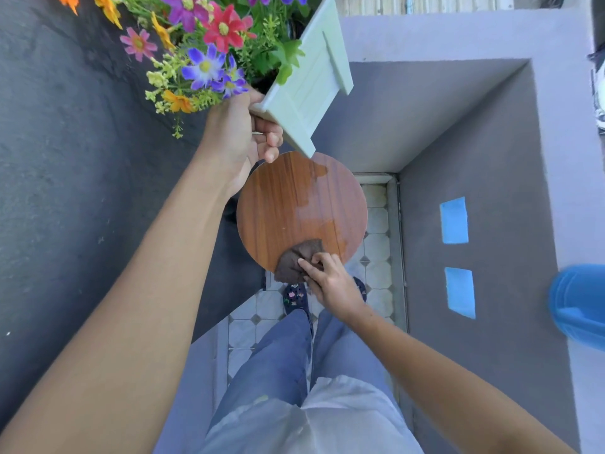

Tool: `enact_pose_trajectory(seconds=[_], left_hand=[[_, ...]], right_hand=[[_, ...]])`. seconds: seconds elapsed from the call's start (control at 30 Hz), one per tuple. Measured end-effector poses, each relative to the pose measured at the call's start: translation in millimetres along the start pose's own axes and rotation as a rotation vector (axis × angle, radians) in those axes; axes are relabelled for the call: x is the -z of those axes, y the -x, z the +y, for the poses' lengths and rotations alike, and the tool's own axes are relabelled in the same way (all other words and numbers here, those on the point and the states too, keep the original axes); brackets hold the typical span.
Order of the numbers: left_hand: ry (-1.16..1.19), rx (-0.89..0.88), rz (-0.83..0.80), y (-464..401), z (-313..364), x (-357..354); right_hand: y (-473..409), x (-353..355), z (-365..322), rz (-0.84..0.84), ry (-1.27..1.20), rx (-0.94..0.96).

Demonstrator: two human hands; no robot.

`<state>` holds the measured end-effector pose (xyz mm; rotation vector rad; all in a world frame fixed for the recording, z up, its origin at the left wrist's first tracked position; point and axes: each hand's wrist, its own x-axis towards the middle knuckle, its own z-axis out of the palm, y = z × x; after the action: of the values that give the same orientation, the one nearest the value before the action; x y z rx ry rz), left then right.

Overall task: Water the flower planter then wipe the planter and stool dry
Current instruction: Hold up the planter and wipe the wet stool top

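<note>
A pale green wooden planter [311, 80] full of colourful flowers [209, 44] is held up, tilted, above the far edge of a round brown wooden stool [281, 204]. My left hand [242, 139] grips the planter's near bottom corner. My right hand [330, 280] presses a crumpled brown cloth [294, 260] onto the stool's near edge. A wet patch [320, 211] spreads over the right half of the stool top.
A dark grey wall rises on the left and a purple-grey ledge on the right. A blue watering container [579, 303] sits at the right edge. Tiled floor [376, 224], my feet and legs lie below the stool.
</note>
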<state>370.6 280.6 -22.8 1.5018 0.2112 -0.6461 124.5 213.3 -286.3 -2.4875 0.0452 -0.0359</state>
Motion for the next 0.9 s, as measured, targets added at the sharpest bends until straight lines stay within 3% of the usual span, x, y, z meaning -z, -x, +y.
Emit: enact_pose_trajectory(seconds=[0.17, 0.3, 0.37, 0.5, 0.63, 0.7, 0.8, 0.9], left_hand=[[0.01, -0.004, -0.011, 1, -2, 2], [0.013, 0.001, -0.003, 0, -1, 1], [0.018, 0.002, 0.001, -1, 1, 2], [0.017, -0.012, -0.019, -2, 0, 2], [0.034, -0.008, -0.045, -3, 2, 5], [0.033, -0.006, -0.051, -3, 4, 6], [0.029, -0.007, -0.046, -2, 5, 8], [0.031, -0.002, -0.041, -4, 7, 7]], right_hand=[[-20, 47, 59, 0.161, 0.051, -0.257], [-41, 37, 45, 0.256, 0.037, -0.409], [-39, 24, 26, 0.234, 0.014, -0.343], [-15, 3, 0, 0.003, 0.023, -0.032], [-26, 20, 23, -0.083, 0.044, 0.076], [-41, 37, 44, 0.054, 0.028, -0.089], [-61, 53, 66, 0.296, -0.022, -0.481], [-61, 41, 53, 0.312, 0.025, -0.466]])
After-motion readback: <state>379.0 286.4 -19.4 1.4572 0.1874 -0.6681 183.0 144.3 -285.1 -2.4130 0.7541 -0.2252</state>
